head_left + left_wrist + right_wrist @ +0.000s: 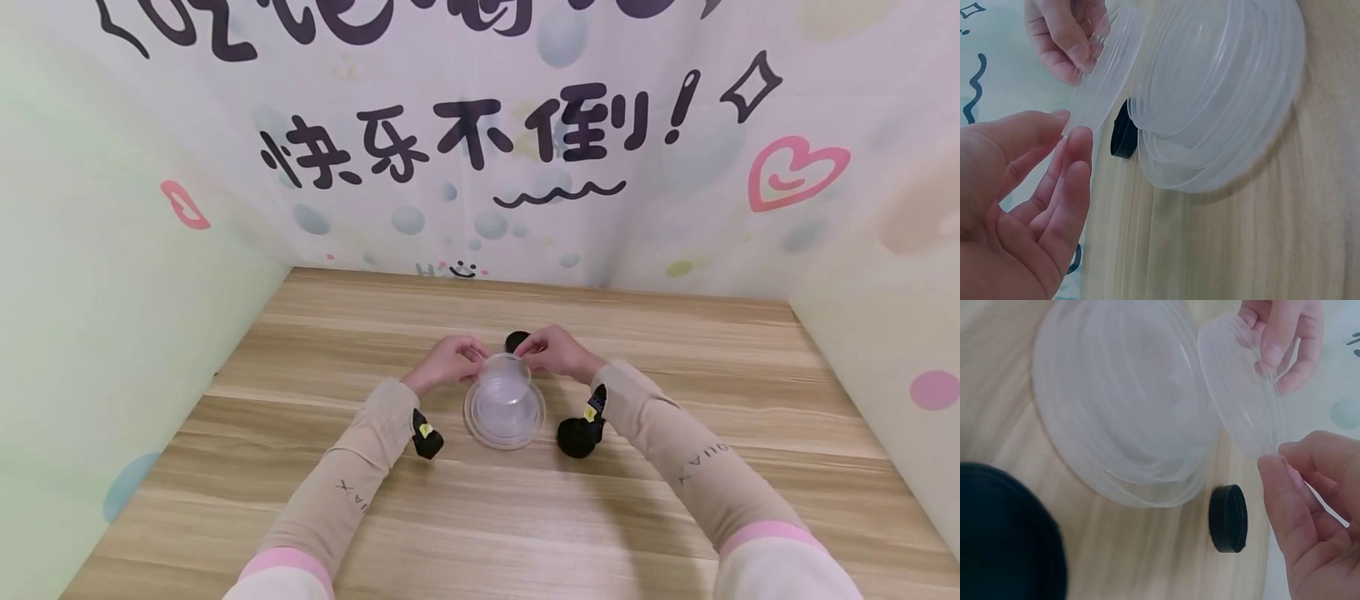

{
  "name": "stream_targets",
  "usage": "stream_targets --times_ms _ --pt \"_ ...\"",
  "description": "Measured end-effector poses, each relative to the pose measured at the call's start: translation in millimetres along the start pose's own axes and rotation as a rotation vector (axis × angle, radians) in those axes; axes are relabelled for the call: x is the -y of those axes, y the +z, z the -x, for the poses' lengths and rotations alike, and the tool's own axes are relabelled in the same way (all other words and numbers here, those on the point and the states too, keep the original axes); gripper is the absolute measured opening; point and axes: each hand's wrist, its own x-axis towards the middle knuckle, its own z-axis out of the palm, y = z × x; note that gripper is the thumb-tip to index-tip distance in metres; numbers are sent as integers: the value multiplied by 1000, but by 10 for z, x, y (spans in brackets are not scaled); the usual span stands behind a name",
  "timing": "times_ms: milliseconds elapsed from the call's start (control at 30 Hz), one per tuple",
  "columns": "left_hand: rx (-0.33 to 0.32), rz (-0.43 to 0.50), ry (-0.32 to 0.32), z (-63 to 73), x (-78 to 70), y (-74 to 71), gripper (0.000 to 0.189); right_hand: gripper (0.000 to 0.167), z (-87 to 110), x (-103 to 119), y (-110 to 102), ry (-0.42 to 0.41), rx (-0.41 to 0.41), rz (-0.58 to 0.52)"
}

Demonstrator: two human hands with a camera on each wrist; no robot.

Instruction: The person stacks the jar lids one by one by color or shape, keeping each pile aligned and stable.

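Between both hands a small clear plastic lid (507, 382) is held up, tilted, by its edge. My left hand (452, 360) pinches one side of its rim with thumb and fingertips; the left wrist view shows that grip close up. On the opposite side, my right hand (558, 350) pinches the rim between thumb and index finger. Under and nearer than the held lid, a stack of clear round lids (480, 432) of stepped sizes lies on the table, largest at the bottom. Just behind the held lid sits a small black cap (1229, 519), partly covered by the right fingers in the head view.
A larger black round lid (1004, 537) lies on the wooden table (480, 525), right of the stack and below the right wrist. Each wrist carries a black camera. A printed cloth wall (465, 225) stands behind the table, with pale walls at both sides.
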Motion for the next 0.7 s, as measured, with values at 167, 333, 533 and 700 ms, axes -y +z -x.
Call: stream_targets --times_ms 167,333,533,700 --pt "60 -41 3 28 -3 18 19 17 70 -53 29 4 45 -37" --pt "89 -100 12 33 8 39 18 18 122 -84 40 -2 66 -54" --pt "117 -112 24 45 21 45 19 18 162 -137 53 -25 98 -72" --pt "131 -116 51 28 65 44 20 19 187 -168 58 -44 118 -89"
